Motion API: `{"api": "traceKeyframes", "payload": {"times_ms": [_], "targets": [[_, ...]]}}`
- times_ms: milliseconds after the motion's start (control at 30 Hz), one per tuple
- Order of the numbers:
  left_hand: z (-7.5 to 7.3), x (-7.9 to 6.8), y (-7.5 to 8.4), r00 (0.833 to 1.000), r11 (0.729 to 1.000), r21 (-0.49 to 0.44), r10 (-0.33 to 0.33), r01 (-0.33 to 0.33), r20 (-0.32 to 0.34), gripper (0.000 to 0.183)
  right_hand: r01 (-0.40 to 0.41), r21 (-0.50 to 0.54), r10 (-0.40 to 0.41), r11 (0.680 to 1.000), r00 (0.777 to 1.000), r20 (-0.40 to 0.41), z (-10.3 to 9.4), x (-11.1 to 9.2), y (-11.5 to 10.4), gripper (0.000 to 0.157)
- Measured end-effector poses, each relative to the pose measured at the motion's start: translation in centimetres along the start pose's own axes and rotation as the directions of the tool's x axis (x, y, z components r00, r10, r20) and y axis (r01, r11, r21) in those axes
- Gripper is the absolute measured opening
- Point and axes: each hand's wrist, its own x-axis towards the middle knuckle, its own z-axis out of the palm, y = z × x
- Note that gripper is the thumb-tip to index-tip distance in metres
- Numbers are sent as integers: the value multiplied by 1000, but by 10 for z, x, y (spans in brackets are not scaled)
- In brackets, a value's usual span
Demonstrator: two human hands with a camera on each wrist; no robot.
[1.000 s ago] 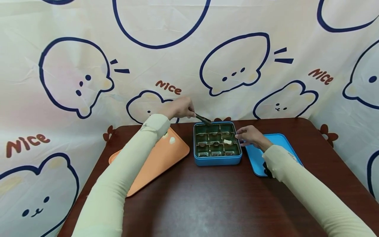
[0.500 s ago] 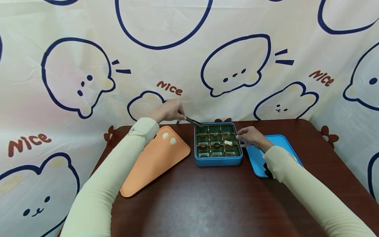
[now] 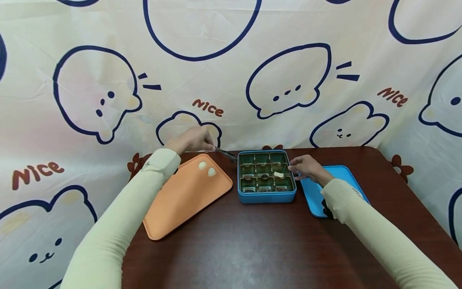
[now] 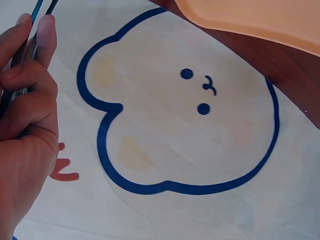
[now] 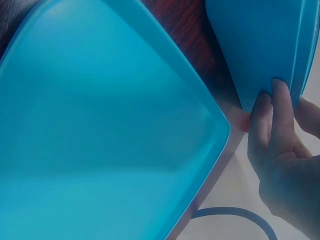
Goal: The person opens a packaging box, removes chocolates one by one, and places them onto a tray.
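In the head view my left hand (image 3: 195,139) grips dark tweezers (image 3: 225,153) just behind the orange tray (image 3: 177,204). Their tips point right, at the left side of the blue box (image 3: 267,197); both prongs show between my fingers in the left wrist view. The box has a greenish insert split into several square compartments, and one white piece (image 3: 278,174) lies in a right-hand one. My right hand (image 3: 306,166) touches the box's right side, fingers against the outer wall and thumb right at the rim. Two white pieces (image 3: 211,171) lie at the tray's far end.
A blue lid (image 3: 339,173) lies on the dark wooden table (image 3: 252,249) right of the box, partly under the right forearm. A patterned cloth (image 3: 223,76) hangs close behind the table's back edge and along both sides.
My left hand has drawn the tweezers left, from over the box's back compartments to just outside its left edge. Both white pieces on the tray now show fully. My right hand stays at the box.
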Motion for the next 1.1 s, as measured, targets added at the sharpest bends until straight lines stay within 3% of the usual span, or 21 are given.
{"api": "traceKeyframes", "payload": {"times_ms": [300,533,867,1100], "targets": [[10,-12,-12,997,1000,-10,4,-3,79,23,9,-5,-9,1000,1000,-2,0,0,1,45],[18,-19,-13,995,999,-38,16,-12,98,26,13,-11,-13,1000,1000,-4,1,-1,0,45],[26,-27,-17,983,999,-18,-42,46,178,28,14,-7,-14,1000,1000,-3,1,0,1,46],[33,-33,-21,981,998,-15,-60,64,187,25,16,-4,-16,1000,1000,2,1,-1,0,46]]}}
